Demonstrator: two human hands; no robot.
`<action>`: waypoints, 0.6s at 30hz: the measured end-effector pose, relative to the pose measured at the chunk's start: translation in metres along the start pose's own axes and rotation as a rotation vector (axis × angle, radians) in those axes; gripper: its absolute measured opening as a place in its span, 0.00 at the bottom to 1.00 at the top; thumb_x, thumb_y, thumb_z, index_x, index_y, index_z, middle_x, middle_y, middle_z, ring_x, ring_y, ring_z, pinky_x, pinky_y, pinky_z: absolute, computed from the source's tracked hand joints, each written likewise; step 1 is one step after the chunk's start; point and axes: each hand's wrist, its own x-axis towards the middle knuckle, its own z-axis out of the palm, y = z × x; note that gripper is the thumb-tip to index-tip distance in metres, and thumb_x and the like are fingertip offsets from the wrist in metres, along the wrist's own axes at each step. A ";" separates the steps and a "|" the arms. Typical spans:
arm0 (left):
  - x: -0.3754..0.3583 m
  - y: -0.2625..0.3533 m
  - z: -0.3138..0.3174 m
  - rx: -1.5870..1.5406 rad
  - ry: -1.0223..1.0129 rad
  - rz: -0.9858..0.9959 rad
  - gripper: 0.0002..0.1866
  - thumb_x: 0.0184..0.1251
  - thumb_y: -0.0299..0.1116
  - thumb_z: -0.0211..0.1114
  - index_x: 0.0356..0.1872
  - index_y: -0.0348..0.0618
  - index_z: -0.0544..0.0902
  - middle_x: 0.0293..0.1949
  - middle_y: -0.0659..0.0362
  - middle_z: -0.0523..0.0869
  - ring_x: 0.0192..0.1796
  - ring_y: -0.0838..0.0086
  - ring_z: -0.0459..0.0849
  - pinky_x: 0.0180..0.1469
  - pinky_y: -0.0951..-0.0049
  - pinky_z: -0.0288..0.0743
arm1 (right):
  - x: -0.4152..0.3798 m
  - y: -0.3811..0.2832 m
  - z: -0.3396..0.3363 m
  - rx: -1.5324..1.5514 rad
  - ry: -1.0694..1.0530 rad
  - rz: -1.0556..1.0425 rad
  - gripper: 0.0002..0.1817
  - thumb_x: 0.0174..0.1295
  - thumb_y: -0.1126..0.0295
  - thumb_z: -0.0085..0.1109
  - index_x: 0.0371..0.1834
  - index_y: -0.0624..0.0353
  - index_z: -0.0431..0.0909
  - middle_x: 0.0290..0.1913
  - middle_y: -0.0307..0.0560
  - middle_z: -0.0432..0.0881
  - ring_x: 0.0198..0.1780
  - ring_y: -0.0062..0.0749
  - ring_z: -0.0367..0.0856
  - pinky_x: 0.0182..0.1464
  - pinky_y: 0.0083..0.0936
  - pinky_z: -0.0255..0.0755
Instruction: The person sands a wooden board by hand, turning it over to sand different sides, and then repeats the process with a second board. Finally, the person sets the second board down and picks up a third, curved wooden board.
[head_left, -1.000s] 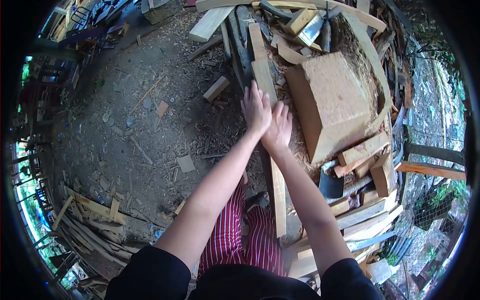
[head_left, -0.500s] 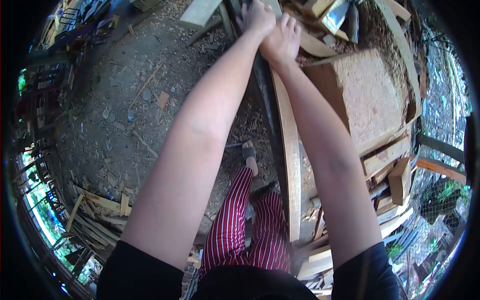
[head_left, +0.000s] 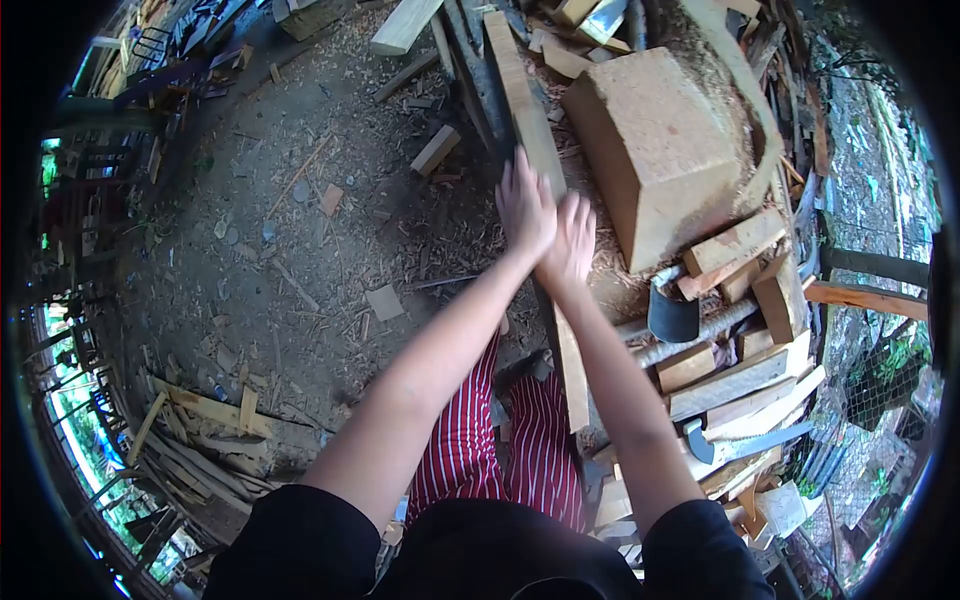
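We are leaning both arms forward over a long strip, which is running from near the top of the view, beneath our hands, down to the outer side of our right leg. Our left hand is lying over the strip's left edge with its fingers stretched forward. Our right hand is sitting just beside it, a little nearer to us, its fingers also pointing ahead. The two are overlapping in this view, and their palms are facing down and staying hidden, so we cannot tell whether either one is grasping anything.

To the right of the strip, a big block is standing near our hands, its cut faces slanting. Offcuts are lying on our side of it, with a dark blade resting just beside them. A saw is lying beyond our right forearm, among more wood. On the left, shavings are covering the floor, where a short piece and a flat square are lying well apart.
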 end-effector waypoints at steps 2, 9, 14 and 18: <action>-0.069 0.014 -0.003 -0.045 -0.044 -0.055 0.31 0.74 0.36 0.49 0.74 0.39 0.54 0.69 0.44 0.65 0.72 0.50 0.60 0.72 0.50 0.51 | -0.064 0.010 -0.006 -0.025 -0.078 0.033 0.28 0.60 0.61 0.49 0.65 0.51 0.64 0.52 0.56 0.71 0.53 0.46 0.70 0.53 0.37 0.65; -0.274 0.043 -0.010 -0.033 -0.056 -0.155 0.32 0.72 0.31 0.49 0.74 0.37 0.51 0.67 0.39 0.64 0.67 0.48 0.65 0.69 0.55 0.58 | -0.262 0.040 -0.022 -0.043 -0.280 0.054 0.29 0.61 0.59 0.48 0.68 0.44 0.64 0.58 0.57 0.68 0.53 0.48 0.69 0.54 0.42 0.64; -0.318 0.054 -0.016 -0.128 -0.158 -0.267 0.33 0.70 0.28 0.51 0.73 0.35 0.52 0.71 0.41 0.58 0.71 0.47 0.59 0.72 0.55 0.54 | -0.314 0.047 -0.020 -0.115 -0.336 0.086 0.29 0.62 0.58 0.49 0.69 0.45 0.63 0.59 0.57 0.66 0.55 0.47 0.67 0.55 0.41 0.61; -0.285 0.051 -0.013 -0.115 -0.108 -0.235 0.33 0.69 0.28 0.52 0.74 0.36 0.51 0.71 0.41 0.59 0.71 0.48 0.59 0.72 0.54 0.54 | -0.278 0.043 -0.025 -0.091 -0.335 0.071 0.29 0.62 0.59 0.49 0.69 0.45 0.63 0.58 0.57 0.66 0.56 0.47 0.67 0.55 0.42 0.60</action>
